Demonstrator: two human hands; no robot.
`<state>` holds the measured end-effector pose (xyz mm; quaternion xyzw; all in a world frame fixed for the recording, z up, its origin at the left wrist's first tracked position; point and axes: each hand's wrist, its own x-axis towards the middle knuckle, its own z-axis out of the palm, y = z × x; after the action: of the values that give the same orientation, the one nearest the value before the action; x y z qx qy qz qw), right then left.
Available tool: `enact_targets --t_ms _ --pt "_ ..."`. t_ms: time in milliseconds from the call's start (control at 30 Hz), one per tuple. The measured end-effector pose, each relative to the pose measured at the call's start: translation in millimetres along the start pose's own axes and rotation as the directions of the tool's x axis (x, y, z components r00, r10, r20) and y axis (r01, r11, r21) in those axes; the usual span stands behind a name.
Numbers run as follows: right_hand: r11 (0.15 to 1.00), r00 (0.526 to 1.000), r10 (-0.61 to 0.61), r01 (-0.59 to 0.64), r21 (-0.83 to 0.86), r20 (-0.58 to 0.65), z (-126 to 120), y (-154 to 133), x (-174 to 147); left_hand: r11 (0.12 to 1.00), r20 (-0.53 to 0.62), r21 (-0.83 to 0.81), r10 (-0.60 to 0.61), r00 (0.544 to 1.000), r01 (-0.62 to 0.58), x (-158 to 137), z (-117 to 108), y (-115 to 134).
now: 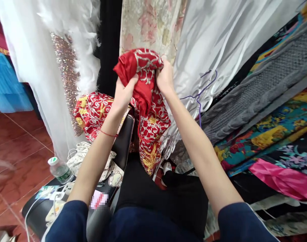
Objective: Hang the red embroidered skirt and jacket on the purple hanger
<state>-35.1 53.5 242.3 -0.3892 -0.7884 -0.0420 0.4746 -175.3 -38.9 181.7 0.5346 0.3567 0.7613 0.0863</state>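
A red garment (pixel 153 127) with silver and gold embroidery hangs between my two hands. My left hand (pixel 124 92) is closed on its plain red lining, thumb on top. At the upper right of the bunched cloth, my right hand (pixel 165 75) grips the embroidered edge; its fingertips are hidden behind the fabric. The lower part of the garment drops in front of my legs, its gold motif near my knee. More of the same red embroidered cloth (pixel 94 112) lies to the left, over the black chair (pixel 124 141).
Clothes hang close around: a white feathered dress (pixel 86 43), white fabric (pixel 206 37), a grey knit (pixel 269 64). A purple hanger (pixel 200 95) is at the right. On the left sit a water bottle (pixel 60 169), a dotted white pouch (pixel 80 158) and a white cable (pixel 30 213).
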Motion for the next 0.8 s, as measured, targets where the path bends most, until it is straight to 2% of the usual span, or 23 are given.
enact_targets --t_ms 100,167,233,267,333,433,500,533,600,667,800 --pt "0.966 0.972 -0.235 0.23 0.116 0.026 31.9 -45.9 21.4 0.994 -0.058 0.073 0.092 0.994 -0.087 -2.7 -44.8 27.1" --pt "0.929 0.93 -0.348 0.326 0.175 0.117 64.3 -73.8 11.6 0.977 -0.127 0.182 0.136 0.983 -0.112 -18.4 -89.1 41.4" --pt "0.895 0.867 -0.436 0.39 0.217 0.241 98.0 -91.3 -16.0 0.959 -0.255 0.275 0.134 0.958 -0.062 -42.8 -142.0 44.6" --pt "0.883 0.832 -0.464 0.409 0.229 0.305 113.0 -94.9 -33.5 0.955 -0.323 0.296 0.113 0.94 -0.013 -57.0 -169.7 41.5" --pt "0.875 0.774 -0.484 0.422 0.236 0.409 136.4 -93.3 -68.5 0.945 -0.415 0.289 -0.02 0.91 0.153 -86.5 -222.0 28.1" --pt "0.881 0.743 -0.47 0.428 0.202 0.476 152.7 -81.8 -105.0 0.856 -0.47 0.251 -0.301 0.83 0.452 -123.9 -276.3 1.2" --pt "0.887 0.742 -0.447 0.439 0.142 0.499 153.5 -77.7 -115.8 0.757 -0.434 0.245 -0.473 0.767 0.606 -139.5 -291.1 -13.1" --pt "0.89 0.743 -0.432 0.444 0.107 0.511 152.0 -77.8 -118.4 0.722 -0.4 0.254 -0.527 0.75 0.644 -144.2 -293.2 -17.8" --pt "0.891 0.748 -0.406 0.451 0.047 0.525 147.8 -81.1 -121.0 0.706 -0.329 0.279 -0.567 0.755 0.651 -148.8 -291.0 -22.1" --pt "0.89 0.758 -0.396 0.456 0.012 0.519 143.6 -86.3 -123.1 0.721 -0.299 0.288 -0.558 0.774 0.63 -149.6 -286.6 -20.5" --pt "0.887 0.772 -0.396 0.462 -0.01 0.497 140.6 -93.6 -128.9 0.719 -0.248 0.236 -0.606 0.756 0.654 -150.4 -286.7 -11.4"
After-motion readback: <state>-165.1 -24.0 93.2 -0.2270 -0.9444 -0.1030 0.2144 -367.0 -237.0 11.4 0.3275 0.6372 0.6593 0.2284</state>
